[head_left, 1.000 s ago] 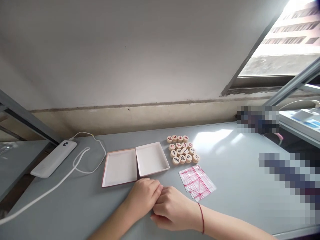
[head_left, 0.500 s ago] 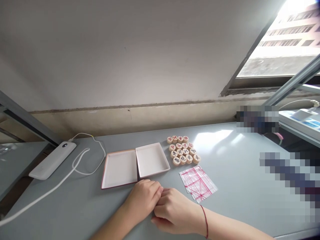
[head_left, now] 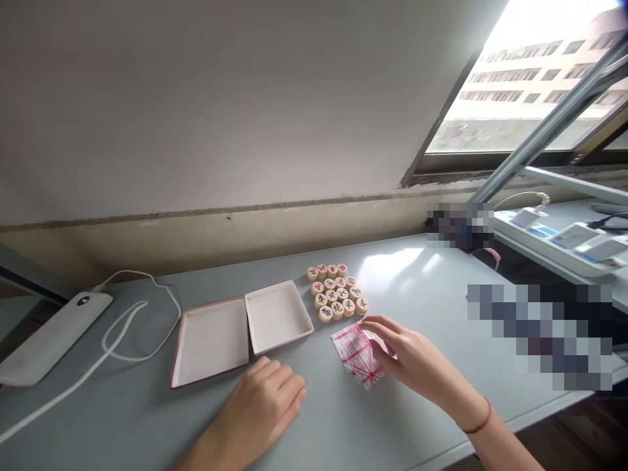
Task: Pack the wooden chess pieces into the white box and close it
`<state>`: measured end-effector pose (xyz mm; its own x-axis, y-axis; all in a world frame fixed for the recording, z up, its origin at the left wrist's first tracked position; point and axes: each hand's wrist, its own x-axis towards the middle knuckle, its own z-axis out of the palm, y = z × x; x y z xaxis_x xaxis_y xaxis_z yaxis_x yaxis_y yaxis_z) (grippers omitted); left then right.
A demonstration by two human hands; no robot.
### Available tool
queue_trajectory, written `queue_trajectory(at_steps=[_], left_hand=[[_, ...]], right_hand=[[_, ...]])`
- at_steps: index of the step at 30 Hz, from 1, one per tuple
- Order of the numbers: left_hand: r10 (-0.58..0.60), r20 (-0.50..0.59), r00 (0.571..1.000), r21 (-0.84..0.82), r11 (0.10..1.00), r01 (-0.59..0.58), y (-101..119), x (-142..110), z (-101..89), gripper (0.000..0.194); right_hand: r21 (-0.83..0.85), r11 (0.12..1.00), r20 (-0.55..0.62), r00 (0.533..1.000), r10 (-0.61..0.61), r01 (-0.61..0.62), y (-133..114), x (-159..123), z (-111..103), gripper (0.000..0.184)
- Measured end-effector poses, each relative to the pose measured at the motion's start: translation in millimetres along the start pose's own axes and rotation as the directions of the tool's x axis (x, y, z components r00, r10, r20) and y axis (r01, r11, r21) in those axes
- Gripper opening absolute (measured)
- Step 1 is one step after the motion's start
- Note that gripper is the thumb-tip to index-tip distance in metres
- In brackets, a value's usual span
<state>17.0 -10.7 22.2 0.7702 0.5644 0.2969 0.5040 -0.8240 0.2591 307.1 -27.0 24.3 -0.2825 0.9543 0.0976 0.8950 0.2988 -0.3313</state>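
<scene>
My right hand (head_left: 395, 347) is over a folded white sheet with pink lines (head_left: 360, 360), fingers bent and thumb apart from them. The fingertips are at the sheet's far edge; whether they touch it I cannot tell. My left hand (head_left: 262, 405) rests on the table in a loose fist, its palm hidden and nothing visible in it. Just beyond it are two shallow open box halves, one with a reddish edge (head_left: 210, 343) and a white one (head_left: 279, 317). Xiangqi pieces (head_left: 336, 297) stand in short stacks in rows, with red and black characters.
A white power bank-like device (head_left: 56, 337) with a white cable (head_left: 73, 391) lies on the left. A wall (head_left: 230, 239) runs behind the grey table (head_left: 422, 425). Metal bars (head_left: 544, 124) and a power strip (head_left: 564, 245) are at the right, near blurred-out patches.
My hands were together in front of the boxes. The right one has moved away to the right, over the sheet, and opened. The left stays by the boxes. The view has turned right.
</scene>
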Motion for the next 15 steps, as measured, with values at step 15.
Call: queue_trajectory(at_steps=[15], left_hand=[[-0.122,0.016,0.992,0.332,0.937,0.11,-35.3,-1.6,-3.5,0.022]], right_hand=[[-0.046,0.997,0.013,0.998,0.058,-0.057,3.5,-4.7,7.9,0.025]])
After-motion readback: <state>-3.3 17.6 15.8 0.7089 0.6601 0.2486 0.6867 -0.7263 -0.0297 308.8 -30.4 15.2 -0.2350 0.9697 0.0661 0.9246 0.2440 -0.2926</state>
